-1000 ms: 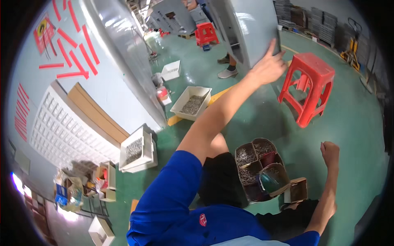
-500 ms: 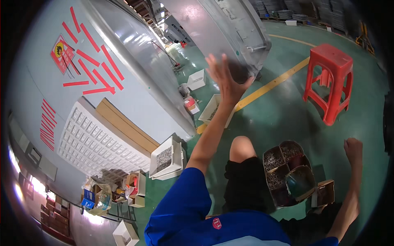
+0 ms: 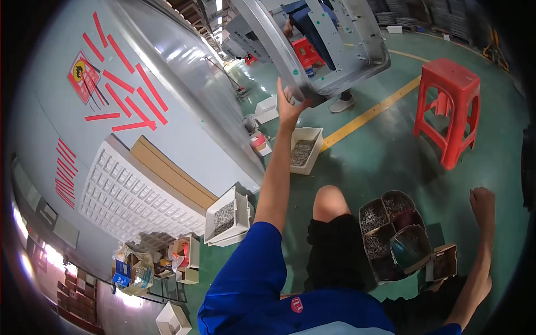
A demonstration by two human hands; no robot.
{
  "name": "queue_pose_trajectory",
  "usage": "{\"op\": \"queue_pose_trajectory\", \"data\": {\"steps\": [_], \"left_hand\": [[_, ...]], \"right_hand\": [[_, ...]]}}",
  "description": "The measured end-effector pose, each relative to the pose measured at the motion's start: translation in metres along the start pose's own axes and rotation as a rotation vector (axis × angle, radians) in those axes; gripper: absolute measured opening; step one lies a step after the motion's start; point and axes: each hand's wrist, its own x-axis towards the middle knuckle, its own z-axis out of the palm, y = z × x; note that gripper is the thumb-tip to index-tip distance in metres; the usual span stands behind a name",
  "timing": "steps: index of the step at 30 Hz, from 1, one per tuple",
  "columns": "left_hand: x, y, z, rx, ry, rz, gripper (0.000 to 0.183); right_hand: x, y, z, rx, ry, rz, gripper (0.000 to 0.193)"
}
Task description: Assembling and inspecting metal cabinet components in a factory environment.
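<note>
Overhead, the left hand (image 3: 289,106) grasps the heavy, rigid grey metal panel (image 3: 312,44) by its edge, right hand (image 3: 483,202) clenched.

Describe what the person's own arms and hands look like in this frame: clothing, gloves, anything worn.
Both hands are bare, with no gloves. The left hand and right hand show no ring, watch or band that I can make out. The forearms are uncovered; a bright blue short sleeve covers the left upper arm, part of a blue shirt with a small red mark on its chest.
</note>
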Motion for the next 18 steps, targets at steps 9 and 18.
{"op": "queue_pose_trajectory", "data": {"steps": [9, 18], "left_hand": [[0.009, 0.008, -0.002, -0.163, -0.213, -0.044, 0.107], [-0.003, 0.015, 0.009, -0.304, -0.365, -0.002, 0.095]], "right_hand": [[0.005, 0.000, 0.003, -0.012, -0.027, 0.020, 0.024], [0.003, 0.001, 0.005, -0.002, -0.036, 0.044, 0.025]]}}
